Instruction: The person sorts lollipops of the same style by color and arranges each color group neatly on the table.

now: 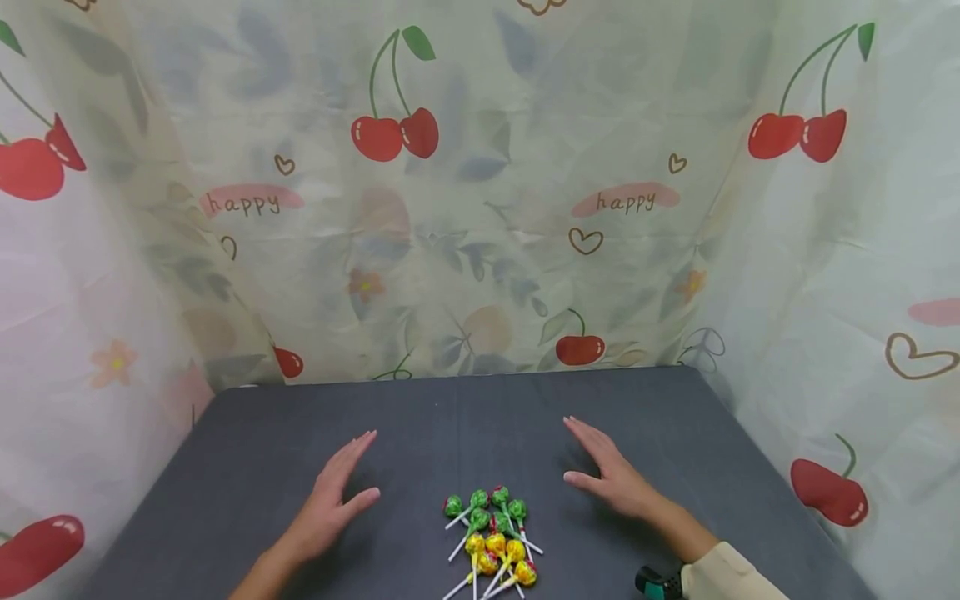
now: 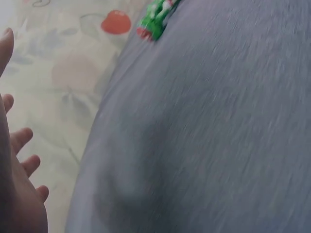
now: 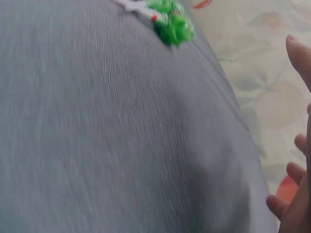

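Observation:
Several lollipops lie in a pile near the front middle of the table. Green-wrapped lollipops (image 1: 478, 520) form the far part, and yellow-wrapped lollipops (image 1: 496, 546) the near part, their white sticks pointing various ways. To the left of the pile, my left hand (image 1: 330, 504) is held over the table with straight fingers and thumb apart, holding nothing. My right hand (image 1: 611, 475) mirrors it on the other side, fingers extended and palm facing inward. Both wrist views catch green lollipops at the top edge, one lollipop (image 2: 154, 22) in the left and another lollipop (image 3: 175, 26) in the right.
A dark grey cloth covers the table (image 1: 435, 433). Printed curtains (image 1: 480, 208) with cherries and hearts hang behind it and along both sides. A dark band with a teal part (image 1: 660, 583) sits at the right wrist, beside a cream sleeve (image 1: 727, 575).

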Tool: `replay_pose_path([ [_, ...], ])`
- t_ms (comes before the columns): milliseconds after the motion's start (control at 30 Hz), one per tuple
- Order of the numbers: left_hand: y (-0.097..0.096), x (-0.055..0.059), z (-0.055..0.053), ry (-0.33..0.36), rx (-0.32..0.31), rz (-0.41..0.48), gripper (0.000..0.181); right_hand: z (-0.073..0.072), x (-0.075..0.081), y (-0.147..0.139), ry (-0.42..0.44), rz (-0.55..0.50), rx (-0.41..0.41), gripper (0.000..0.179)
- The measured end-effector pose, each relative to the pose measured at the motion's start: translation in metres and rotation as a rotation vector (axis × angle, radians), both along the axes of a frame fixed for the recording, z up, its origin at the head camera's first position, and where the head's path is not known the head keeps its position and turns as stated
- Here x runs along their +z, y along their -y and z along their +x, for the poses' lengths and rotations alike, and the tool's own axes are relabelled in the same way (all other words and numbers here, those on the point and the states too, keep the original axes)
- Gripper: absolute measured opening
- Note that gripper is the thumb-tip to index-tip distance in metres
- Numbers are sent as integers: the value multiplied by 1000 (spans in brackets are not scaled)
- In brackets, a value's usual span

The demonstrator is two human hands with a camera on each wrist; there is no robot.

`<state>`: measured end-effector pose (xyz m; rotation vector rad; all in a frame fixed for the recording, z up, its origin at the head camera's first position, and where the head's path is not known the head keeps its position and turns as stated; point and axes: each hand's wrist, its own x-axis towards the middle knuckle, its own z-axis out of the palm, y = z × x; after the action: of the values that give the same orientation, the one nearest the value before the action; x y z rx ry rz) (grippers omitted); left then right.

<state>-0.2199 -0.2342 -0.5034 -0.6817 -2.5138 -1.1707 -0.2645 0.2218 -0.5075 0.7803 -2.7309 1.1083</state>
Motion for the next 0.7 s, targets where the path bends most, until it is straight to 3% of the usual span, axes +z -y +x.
replay_pose_path([
  [267, -31, -10, 1, 82, 21, 55, 69, 1, -5, 30, 141, -168, 49, 68],
  [433, -48, -18, -2, 131, 27, 75, 69, 1, -9, 47, 155, -219, 83, 65],
  [700, -69, -27, -4, 93, 58, 45, 58, 0, -8, 73, 188, -247, 133, 61],
])
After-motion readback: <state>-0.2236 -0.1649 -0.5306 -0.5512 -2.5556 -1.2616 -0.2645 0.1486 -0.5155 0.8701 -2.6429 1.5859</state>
